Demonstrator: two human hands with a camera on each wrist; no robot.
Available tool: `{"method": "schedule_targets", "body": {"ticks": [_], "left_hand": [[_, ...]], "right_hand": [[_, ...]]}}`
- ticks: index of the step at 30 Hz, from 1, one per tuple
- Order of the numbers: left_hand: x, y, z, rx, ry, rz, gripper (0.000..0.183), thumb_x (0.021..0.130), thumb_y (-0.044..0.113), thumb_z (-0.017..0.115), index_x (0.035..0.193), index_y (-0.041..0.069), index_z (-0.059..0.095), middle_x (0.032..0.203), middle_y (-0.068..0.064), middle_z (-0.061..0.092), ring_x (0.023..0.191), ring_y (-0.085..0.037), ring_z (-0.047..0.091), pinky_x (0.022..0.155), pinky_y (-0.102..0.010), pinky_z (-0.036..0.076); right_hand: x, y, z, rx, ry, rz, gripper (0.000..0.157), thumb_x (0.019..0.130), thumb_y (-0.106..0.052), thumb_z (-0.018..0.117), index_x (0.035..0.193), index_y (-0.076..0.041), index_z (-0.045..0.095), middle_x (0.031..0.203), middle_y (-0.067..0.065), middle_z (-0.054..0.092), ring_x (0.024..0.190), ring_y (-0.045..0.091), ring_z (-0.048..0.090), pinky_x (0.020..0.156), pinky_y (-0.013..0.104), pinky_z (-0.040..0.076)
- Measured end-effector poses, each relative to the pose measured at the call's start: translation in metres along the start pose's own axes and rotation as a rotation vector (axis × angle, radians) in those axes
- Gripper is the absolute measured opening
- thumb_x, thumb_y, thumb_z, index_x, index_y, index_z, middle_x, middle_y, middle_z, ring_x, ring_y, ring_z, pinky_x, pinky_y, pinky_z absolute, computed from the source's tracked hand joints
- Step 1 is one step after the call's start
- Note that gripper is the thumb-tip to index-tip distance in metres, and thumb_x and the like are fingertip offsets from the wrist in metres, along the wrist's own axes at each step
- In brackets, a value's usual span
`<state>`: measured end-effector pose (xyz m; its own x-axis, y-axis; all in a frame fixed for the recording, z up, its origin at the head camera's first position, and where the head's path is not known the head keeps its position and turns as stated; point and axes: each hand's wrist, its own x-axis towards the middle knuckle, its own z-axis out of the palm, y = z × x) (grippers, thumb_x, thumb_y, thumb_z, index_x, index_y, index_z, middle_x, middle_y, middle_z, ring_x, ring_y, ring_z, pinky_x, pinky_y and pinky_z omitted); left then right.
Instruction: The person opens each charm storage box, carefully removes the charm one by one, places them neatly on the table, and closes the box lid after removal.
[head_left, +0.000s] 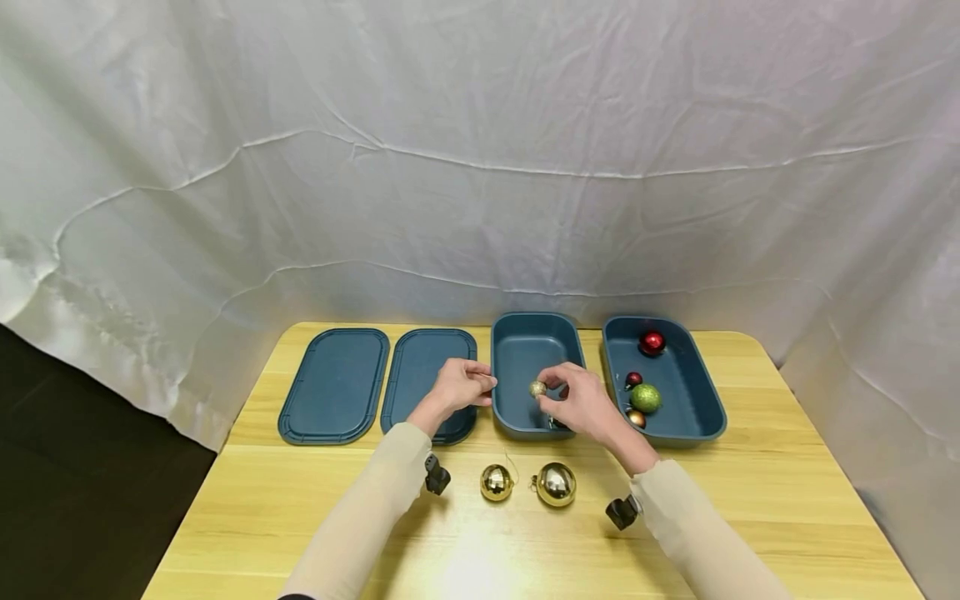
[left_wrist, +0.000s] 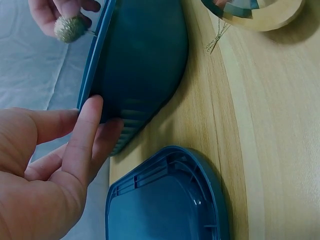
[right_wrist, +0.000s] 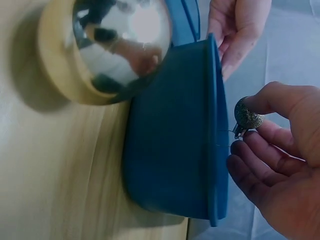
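My right hand [head_left: 581, 402] pinches a small gold glitter bauble [head_left: 537, 388] between thumb and fingers, over the left blue bin [head_left: 517, 327]. In the right wrist view the bauble's [right_wrist: 246, 116] metal cap and thin string hang below it. My left hand [head_left: 459, 385] pinches the same bin's left rim, with fingers [left_wrist: 86, 122] against the outer wall in the left wrist view. Under my right hand, something dark and shiny in the bin is mostly hidden. Two shiny gold baubles, a smaller one [head_left: 496, 482] and a larger one [head_left: 556, 484], lie on the table in front.
A second blue bin [head_left: 693, 400] on the right holds a red bauble [head_left: 652, 342], a small dark red one [head_left: 633, 379], a green glitter one [head_left: 646, 398] and a copper one [head_left: 637, 418]. Two blue lids [head_left: 334, 385] lie left on the wooden table [head_left: 247, 492]. Pale cloth [head_left: 465, 208] hangs behind.
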<state>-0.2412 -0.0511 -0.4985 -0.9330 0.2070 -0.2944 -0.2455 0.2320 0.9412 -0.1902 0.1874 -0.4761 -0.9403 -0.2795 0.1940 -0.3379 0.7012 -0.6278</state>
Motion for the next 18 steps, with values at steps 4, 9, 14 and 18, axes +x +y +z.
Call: {"method": "schedule_targets", "body": {"ticks": [4, 9, 14, 18], "left_hand": [[0.000, 0.000, 0.000, -0.003, 0.001, 0.004, 0.037, 0.101, 0.005, 0.069, 0.137, -0.005, 0.066, 0.120, -0.023, 0.075, 0.075, -0.016, 0.077, 0.074, -0.030, 0.068], [-0.002, 0.001, 0.000, 0.002, -0.004, 0.009, 0.038, 0.102, 0.006, 0.069, 0.138, -0.005, 0.065, 0.121, -0.022, 0.075, 0.077, -0.018, 0.078, 0.077, -0.033, 0.068], [-0.003, 0.002, -0.001, 0.007, -0.011, 0.008, 0.039, 0.102, 0.006, 0.069, 0.139, -0.006, 0.065, 0.121, -0.023, 0.075, 0.074, -0.016, 0.077, 0.081, -0.037, 0.068], [-0.002, 0.003, -0.001, 0.003, -0.011, 0.002, 0.039, 0.102, 0.006, 0.069, 0.139, -0.006, 0.065, 0.122, -0.024, 0.074, 0.072, -0.014, 0.077, 0.080, -0.034, 0.068]], "right_hand": [[-0.009, -0.005, -0.003, 0.004, 0.007, -0.029, 0.023, 0.093, -0.015, 0.079, 0.114, -0.008, 0.076, 0.108, 0.008, 0.072, 0.098, 0.029, 0.070, 0.081, 0.044, 0.063], [-0.021, -0.009, -0.006, -0.014, 0.039, -0.075, 0.021, 0.091, -0.014, 0.081, 0.112, -0.011, 0.077, 0.106, 0.004, 0.073, 0.095, 0.028, 0.071, 0.080, 0.044, 0.064], [-0.036, -0.009, -0.010, -0.035, 0.076, -0.089, 0.021, 0.090, -0.015, 0.083, 0.110, -0.014, 0.077, 0.106, 0.000, 0.074, 0.091, 0.027, 0.071, 0.079, 0.043, 0.063], [-0.047, -0.008, -0.014, -0.050, 0.104, -0.090, 0.021, 0.088, -0.015, 0.084, 0.108, -0.016, 0.077, 0.104, 0.000, 0.074, 0.089, 0.025, 0.071, 0.076, 0.038, 0.062]]}}
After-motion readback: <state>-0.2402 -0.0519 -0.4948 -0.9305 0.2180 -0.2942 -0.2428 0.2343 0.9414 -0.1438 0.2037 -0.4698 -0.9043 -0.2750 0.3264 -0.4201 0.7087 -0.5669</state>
